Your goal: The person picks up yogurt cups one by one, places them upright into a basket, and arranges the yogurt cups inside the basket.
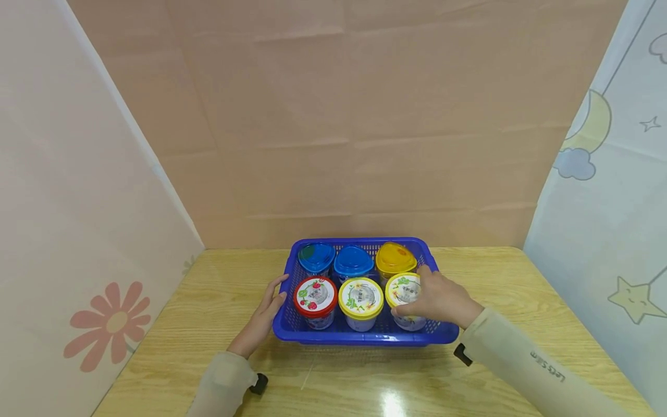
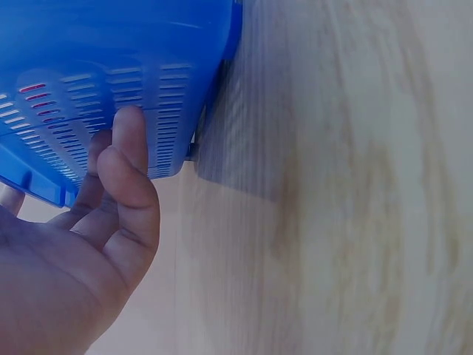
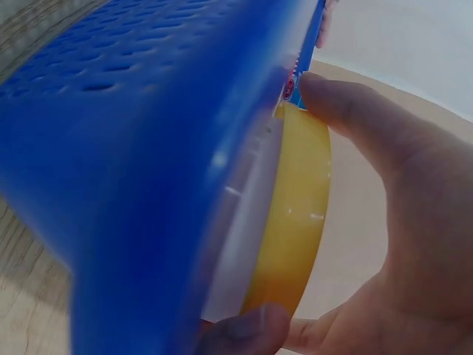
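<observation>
A purple-blue plastic basket (image 1: 365, 339) on the wooden table holds two rows of lidded tubs. My right hand (image 1: 443, 296) grips the front-right tub with a yellow-rimmed lid (image 1: 405, 287), thumb at its near side and fingers at its far side. In the right wrist view, the yellow lid rim (image 3: 295, 214) shows between thumb and fingers, beside the blurred basket wall. My left hand (image 1: 262, 318) holds the basket's left rim. Its bent fingers (image 2: 129, 137) touch the slotted outer wall in the left wrist view.
Beside the held tub are another yellow-lidded tub (image 1: 361, 295) and a red-lidded tub (image 1: 315, 296). Behind them stand two tubs with blue lids (image 1: 353, 260) and one with an amber lid (image 1: 396, 257). A beige backdrop (image 1: 349, 127) and printed side panels enclose the table (image 1: 229, 295).
</observation>
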Motion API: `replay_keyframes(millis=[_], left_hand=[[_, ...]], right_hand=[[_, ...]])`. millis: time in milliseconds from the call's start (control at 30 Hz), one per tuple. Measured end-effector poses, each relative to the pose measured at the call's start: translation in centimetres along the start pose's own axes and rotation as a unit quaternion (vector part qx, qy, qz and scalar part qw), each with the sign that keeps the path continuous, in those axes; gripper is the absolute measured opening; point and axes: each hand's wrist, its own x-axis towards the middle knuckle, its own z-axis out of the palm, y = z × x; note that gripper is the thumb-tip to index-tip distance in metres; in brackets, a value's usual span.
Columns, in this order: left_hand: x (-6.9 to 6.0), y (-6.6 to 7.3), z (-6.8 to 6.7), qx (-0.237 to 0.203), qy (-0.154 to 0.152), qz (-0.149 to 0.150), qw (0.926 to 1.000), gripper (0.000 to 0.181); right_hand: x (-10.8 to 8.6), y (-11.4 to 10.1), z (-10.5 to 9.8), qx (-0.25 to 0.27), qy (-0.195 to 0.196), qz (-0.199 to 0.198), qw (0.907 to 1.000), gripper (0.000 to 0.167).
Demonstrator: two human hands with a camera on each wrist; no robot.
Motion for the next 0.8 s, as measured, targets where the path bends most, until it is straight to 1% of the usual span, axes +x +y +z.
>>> replay_keyframes(millis=[300,500,800], left_hand=[[0.06,-0.04,0.02,0.002,0.003,0.003,1.0000,0.047],[0.06,-0.01,0.06,0.002,0.004,0.000,1.0000,0.046],[0.11,-0.03,0.10,-0.001,0.004,0.000,1.0000,0.047]], right_hand=[[0.05,-0.02,0.33,-0.017,0.008,-0.001,0.9998,0.115],[0.18,-0.20,0.61,-0.037,0.016,0.008,0.9992,0.119],[0.16,-0.03,0.97,-0.032,0.026,0.014,0.9991,0.119]])
